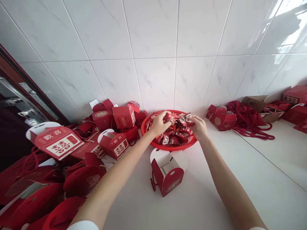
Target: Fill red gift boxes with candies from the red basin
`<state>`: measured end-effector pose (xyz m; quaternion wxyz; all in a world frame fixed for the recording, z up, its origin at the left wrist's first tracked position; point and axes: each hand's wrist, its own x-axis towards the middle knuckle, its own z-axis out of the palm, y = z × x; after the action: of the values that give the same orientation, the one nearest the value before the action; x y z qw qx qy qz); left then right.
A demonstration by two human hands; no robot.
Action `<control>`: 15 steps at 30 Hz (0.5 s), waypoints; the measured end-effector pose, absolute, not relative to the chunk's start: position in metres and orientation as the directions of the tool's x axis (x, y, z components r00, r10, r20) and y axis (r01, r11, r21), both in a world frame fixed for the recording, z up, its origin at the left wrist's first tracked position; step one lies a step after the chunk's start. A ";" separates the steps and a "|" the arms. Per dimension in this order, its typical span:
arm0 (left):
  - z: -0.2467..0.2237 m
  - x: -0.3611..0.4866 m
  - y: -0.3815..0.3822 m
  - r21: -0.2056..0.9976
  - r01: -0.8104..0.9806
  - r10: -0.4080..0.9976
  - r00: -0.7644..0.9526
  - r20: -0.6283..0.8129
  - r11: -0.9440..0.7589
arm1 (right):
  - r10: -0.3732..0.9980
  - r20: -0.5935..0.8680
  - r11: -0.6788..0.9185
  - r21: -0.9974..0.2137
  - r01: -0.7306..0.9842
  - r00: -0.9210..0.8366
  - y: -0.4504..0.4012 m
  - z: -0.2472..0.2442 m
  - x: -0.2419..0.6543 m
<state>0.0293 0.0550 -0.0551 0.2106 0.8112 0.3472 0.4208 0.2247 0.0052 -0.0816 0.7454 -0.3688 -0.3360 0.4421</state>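
Note:
A red plastic basket (158,148) heaped with red-wrapped candies (176,140) stands near the wall. Over its left side, my left hand (158,124) has its thumb and fingers closed around a shiny red wrapped candy (169,117). My right hand (199,127) is at the basket's right side, its fingertips pinching a red candy with a black-and-white print (188,117). In front of the basket sits a red gift box (170,183) with its top flaps apart, showing a white inside. A red cord hangs at that box's left side.
Many red gift boxes (120,145) are piled on the left, several with raised flaps. At right lie another red box (221,118), a heap of dark red ribbon bags (246,116) and a brown carton (271,115). A tiled wall (155,76) closes off the back.

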 end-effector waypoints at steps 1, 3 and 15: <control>-0.054 0.027 0.060 0.650 0.377 0.751 0.352 0.559 -0.660 | 0.909 0.176 0.335 -0.848 -0.410 0.377 0.005 -0.081 0.224; -0.051 0.022 0.070 0.665 0.393 0.772 0.289 0.566 -0.635 | 0.915 0.181 0.328 -0.853 -0.406 0.360 0.004 -0.081 0.224; -0.039 0.023 0.058 0.602 0.473 0.764 0.357 0.538 -0.644 | 0.930 0.207 0.316 -0.873 -0.372 0.304 0.002 -0.082 0.223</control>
<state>0.0227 0.0585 -0.0392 0.1746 0.8049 0.3841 0.4173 0.2234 0.0023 -0.0816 0.7179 -0.3694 -0.3777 0.4533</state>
